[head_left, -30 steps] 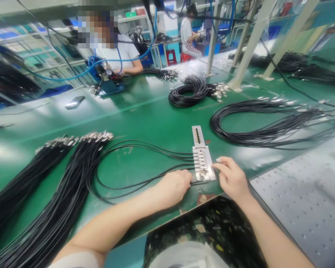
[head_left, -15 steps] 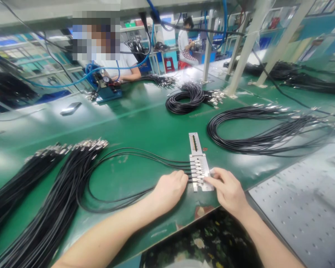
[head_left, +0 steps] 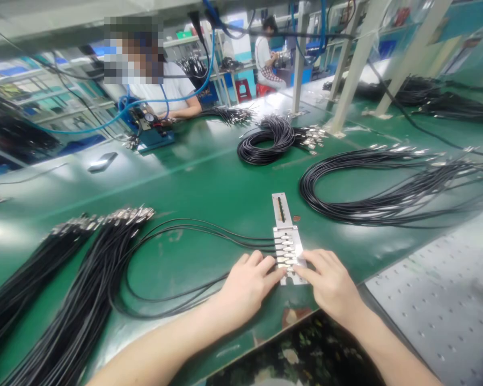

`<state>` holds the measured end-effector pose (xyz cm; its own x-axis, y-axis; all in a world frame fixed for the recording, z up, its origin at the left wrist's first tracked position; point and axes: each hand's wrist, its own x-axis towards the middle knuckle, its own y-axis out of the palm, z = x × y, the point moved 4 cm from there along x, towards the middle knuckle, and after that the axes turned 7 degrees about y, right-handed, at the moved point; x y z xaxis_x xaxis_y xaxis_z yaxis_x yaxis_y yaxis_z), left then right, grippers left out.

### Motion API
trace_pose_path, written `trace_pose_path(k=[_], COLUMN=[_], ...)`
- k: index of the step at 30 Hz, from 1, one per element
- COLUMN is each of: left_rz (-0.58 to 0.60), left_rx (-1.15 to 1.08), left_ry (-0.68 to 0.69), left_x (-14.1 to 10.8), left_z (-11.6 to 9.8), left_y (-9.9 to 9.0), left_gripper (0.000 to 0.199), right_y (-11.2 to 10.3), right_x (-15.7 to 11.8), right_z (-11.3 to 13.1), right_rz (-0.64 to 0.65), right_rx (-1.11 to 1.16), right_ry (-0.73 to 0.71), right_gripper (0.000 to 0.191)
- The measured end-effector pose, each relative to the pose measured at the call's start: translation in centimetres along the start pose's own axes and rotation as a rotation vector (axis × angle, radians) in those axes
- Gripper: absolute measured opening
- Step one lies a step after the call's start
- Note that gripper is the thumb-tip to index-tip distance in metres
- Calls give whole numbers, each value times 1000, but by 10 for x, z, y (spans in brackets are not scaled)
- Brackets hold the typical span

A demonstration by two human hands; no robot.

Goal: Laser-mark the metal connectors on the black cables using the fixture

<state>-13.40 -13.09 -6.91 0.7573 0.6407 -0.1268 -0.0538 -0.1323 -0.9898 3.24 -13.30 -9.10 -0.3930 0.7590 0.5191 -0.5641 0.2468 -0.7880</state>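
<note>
A hinged metal fixture lies on the green table, its slotted flap folded out at the far end. Several metal connectors sit side by side in it, their black cables looping off to the left. My left hand is at the fixture's left edge, fingers apart, thumb reaching to the nearest connectors; the cables pass under its fingertips. From the right, my right hand touches the connectors' ends with thumb and index finger. Whether either hand grips a connector is hard to see.
Cable bundles lie at the left, the back middle and the right. A perforated metal surface is at the lower right. Across the table a person sits by a blue press; metal posts stand behind.
My left hand has spread its fingers and its thumb has moved right onto the connectors' near end. My right hand has shifted slightly nearer, still touching the fixture. The view has tilted slightly.
</note>
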Motion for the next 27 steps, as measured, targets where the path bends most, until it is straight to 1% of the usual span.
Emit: trace_pose_path(k=[5, 10, 14, 18, 21, 23, 25, 26, 27], left_rz=[-69, -131, -154, -185, -189, -188, -193, -197, -200], left_rx=[-28, -63, -1, 33, 2, -36, -66, -71, -68], left_ry=[-7, 31, 77, 111, 108, 87, 62, 54, 53], left_x=[-4, -7, -9, -9, -8, -8, -7, -7, -7], left_z=[-2, 0, 0, -1, 0, 3, 6, 7, 7], left_y=[0, -3, -6, -4, 0, 2, 3, 3, 3], left_gripper=[47, 38, 31, 31, 31, 34, 37, 38, 38], right_y=[0, -2, -1, -2, -5, -6, -3, 0, 5], right_x=[1, -1, 0, 2, 6, 16, 37, 52, 70], right_z=[1, 3, 6, 9, 8, 4, -4, -9, -15], right_rz=[-2, 7, 22, 64, 133, 222, 341, 400, 443], right_rx=[-11, -36, -72, -88, -91, -86, -87, -95, -122], right_ry=[0, 6, 18, 19, 13, 30, 100, 156, 250], right_gripper=[32, 34, 34, 35, 35, 34, 34, 35, 36])
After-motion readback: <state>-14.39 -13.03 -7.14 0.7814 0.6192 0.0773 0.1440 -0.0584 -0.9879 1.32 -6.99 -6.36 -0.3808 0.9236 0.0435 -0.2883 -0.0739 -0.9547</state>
